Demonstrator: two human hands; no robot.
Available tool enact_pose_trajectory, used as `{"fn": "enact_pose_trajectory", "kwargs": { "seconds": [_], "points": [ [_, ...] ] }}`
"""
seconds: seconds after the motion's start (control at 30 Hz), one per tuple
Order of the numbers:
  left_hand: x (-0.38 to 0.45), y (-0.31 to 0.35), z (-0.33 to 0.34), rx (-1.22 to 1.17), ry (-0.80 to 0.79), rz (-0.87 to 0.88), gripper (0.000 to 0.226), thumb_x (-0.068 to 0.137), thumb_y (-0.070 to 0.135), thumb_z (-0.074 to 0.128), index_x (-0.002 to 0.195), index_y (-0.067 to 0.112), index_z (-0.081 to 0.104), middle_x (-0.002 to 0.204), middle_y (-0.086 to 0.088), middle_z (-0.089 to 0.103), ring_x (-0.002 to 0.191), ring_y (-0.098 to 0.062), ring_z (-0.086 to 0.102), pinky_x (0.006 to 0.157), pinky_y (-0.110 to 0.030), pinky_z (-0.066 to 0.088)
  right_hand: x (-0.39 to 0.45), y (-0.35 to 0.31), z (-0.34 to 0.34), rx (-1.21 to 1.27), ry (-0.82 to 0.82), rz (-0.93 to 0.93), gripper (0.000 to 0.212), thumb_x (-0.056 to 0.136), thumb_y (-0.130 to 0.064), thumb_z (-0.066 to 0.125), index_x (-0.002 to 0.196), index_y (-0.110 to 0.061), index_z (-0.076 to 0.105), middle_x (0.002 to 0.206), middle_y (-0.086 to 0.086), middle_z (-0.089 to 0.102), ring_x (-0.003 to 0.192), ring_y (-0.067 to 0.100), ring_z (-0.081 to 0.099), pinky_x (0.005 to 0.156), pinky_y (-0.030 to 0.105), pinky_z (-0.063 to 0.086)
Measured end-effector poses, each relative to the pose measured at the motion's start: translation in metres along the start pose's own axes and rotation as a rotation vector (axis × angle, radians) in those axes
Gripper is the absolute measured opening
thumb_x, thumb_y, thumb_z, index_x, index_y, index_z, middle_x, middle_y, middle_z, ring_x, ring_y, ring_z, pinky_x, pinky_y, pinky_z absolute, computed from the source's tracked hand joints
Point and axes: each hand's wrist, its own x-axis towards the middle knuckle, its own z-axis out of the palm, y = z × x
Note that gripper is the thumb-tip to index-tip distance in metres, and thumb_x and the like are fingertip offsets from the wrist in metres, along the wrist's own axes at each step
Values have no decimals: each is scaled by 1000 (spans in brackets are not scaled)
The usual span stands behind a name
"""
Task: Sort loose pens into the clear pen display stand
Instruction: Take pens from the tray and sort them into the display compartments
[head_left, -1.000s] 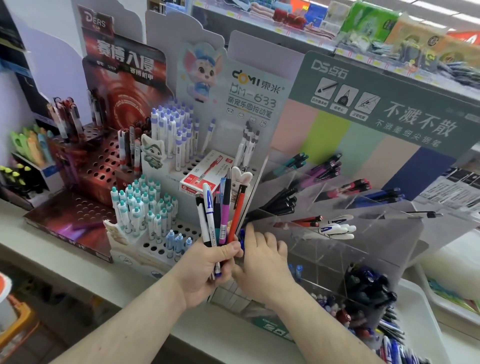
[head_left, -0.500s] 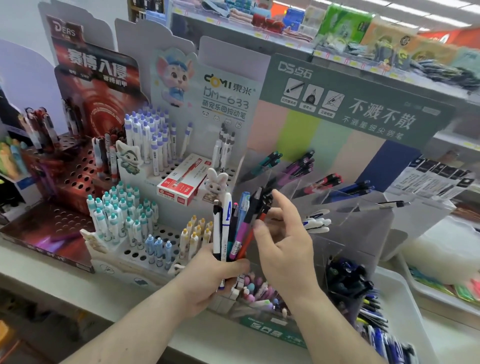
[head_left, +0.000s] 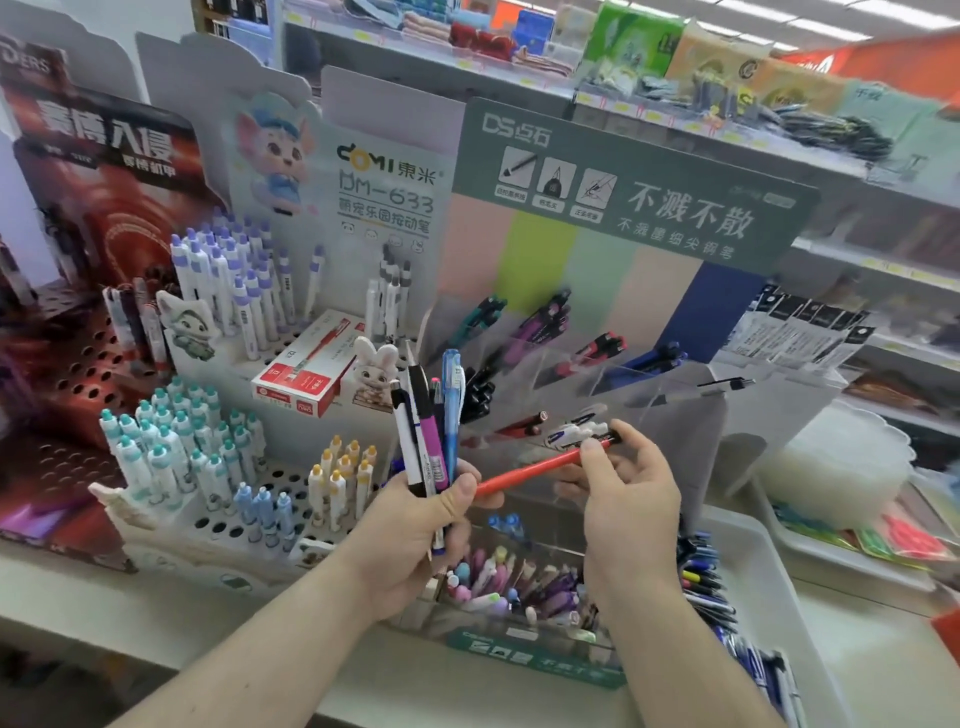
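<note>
My left hand (head_left: 415, 525) grips a bunch of loose pens (head_left: 428, 421) upright: white, black, purple and light blue ones. My right hand (head_left: 623, 493) pinches the upper end of a red pen (head_left: 530, 470), which lies slanted with its lower end still at my left thumb. Both hands hover in front of the clear pen display stand (head_left: 675, 395), whose tiered compartments hold teal, purple, red, blue and black pens. Pastel pens fill its lowest front compartment (head_left: 514, 582).
A white perforated stand (head_left: 218, 525) with teal, blue and yellow capped pens stands to the left, with a red pen box (head_left: 306, 376) on it. A dark red stand (head_left: 67, 374) lies further left. A white tray (head_left: 748, 587) of loose pens sits at the right.
My right hand rose from the base of the bunch, took the red pen's top and drew it sideways to the right, out of the bunch. The camera view shifted right.
</note>
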Motion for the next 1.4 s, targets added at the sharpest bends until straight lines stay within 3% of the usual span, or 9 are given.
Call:
{"fn": "enact_pose_trajectory", "kwargs": {
  "seconds": [0.3, 0.53, 0.67, 0.77, 0.93, 1.07, 1.13, 1.27, 1.4],
  "points": [
    [13, 6, 3, -5, 107, 54, 32, 77, 31, 64, 87, 4, 51, 59, -3, 58, 40, -9, 39, 38, -19, 31, 8, -10, -1, 193, 94, 73, 23, 96, -5, 62, 115, -15, 56, 87, 12, 72, 70, 19, 73, 59, 23, 57],
    [13, 2, -3, 136, 159, 19, 12, 88, 10, 66, 83, 10, 55, 61, -4, 54, 47, -14, 38, 41, -22, 31, 38, -17, -2, -238, 229, -452, 25, 93, -15, 69, 107, -30, 54, 88, -1, 70, 79, 15, 71, 74, 29, 58],
    [14, -1, -4, 182, 174, 5, 14, 92, 8, 64, 81, 11, 55, 60, -3, 54, 46, -14, 38, 41, -21, 31, 47, -6, 13, -506, 104, -625, 17, 92, -14, 70, 105, -21, 62, 79, -16, 63, 74, 0, 64, 70, 9, 46],
    [15, -3, -5, 174, 193, -17, 14, 92, 9, 64, 82, 12, 56, 60, -2, 55, 46, -14, 38, 44, -22, 31, 50, 4, 26, -695, 11, -725, 15, 90, -14, 71, 104, -15, 67, 75, -5, 67, 77, 23, 63, 76, 33, 52],
    [16, -5, -6, 164, 196, -45, 13, 92, 11, 65, 83, 11, 56, 61, -2, 56, 47, -13, 40, 43, -21, 35, 58, 20, 33, -983, -11, -915, 7, 82, -10, 78, 85, -16, 75, 66, 0, 71, 65, 23, 65, 104, 48, 43],
    [17, -6, -7, 168, 209, -33, 12, 92, 11, 65, 83, 11, 56, 60, -1, 56, 47, -14, 39, 42, -21, 35, 60, 23, 32, -1102, -25, -838, 16, 86, -27, 65, 78, -23, 79, 85, -5, 76, 97, 25, 66, 110, 46, 23],
    [17, -6, -6, 185, 217, -22, 13, 92, 11, 66, 84, 10, 56, 60, -1, 56, 47, -14, 39, 42, -21, 35, 52, 16, 31, -1058, -15, -827, 21, 85, -32, 61, 87, -23, 80, 94, -4, 74, 102, 24, 63, 102, 43, 27],
    [17, -6, -5, 245, 225, -8, 11, 91, 9, 67, 87, 5, 57, 63, -3, 56, 49, -13, 41, 42, -23, 36, 18, -7, 35, -675, -293, -650, 12, 89, -30, 65, 88, -22, 74, 77, -12, 67, 75, 8, 62, 72, 37, 53],
    [18, -5, -1, 335, 220, -46, 10, 91, 0, 58, 96, 7, 63, 65, -6, 57, 50, -14, 42, 43, -25, 34, -11, -4, 43, -669, -487, -410, 34, 75, -57, 61, 78, -24, 69, 71, -8, 66, 69, 10, 61, 66, 36, 54]
  ]
}}
